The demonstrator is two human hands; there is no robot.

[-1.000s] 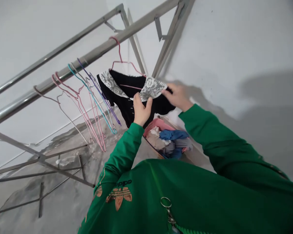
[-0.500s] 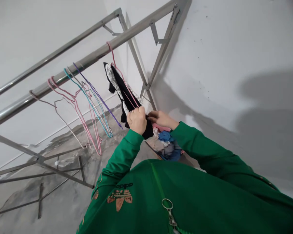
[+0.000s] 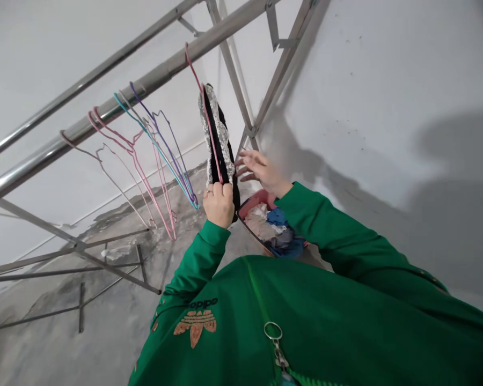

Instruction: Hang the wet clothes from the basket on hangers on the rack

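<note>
A black garment with white lace trim (image 3: 224,140) hangs lengthwise on a pink hanger (image 3: 212,138), whose hook sits over the front rail. My left hand (image 3: 218,206) is closed at the near end of the garment, where the hanger's end meets my fingers. The fingers hide that end of the cloth. Just right of the garment, my right hand (image 3: 264,172) is open, fingers spread and holding nothing. Its fingertips are close to the black cloth; whether they touch it I cannot tell.
The metal drying rack (image 3: 156,75) runs diagonally, carrying several wire hangers (image 3: 134,155) to the left. Below my right hand, a pink basket (image 3: 247,206) of crumpled clothes stands on the concrete floor (image 3: 116,332). A white wall (image 3: 386,80) rises on the right.
My right hand has come off the garment and its fingers have spread. The garment now hangs more upright, its lace side turned toward me. My left hand keeps its grip.
</note>
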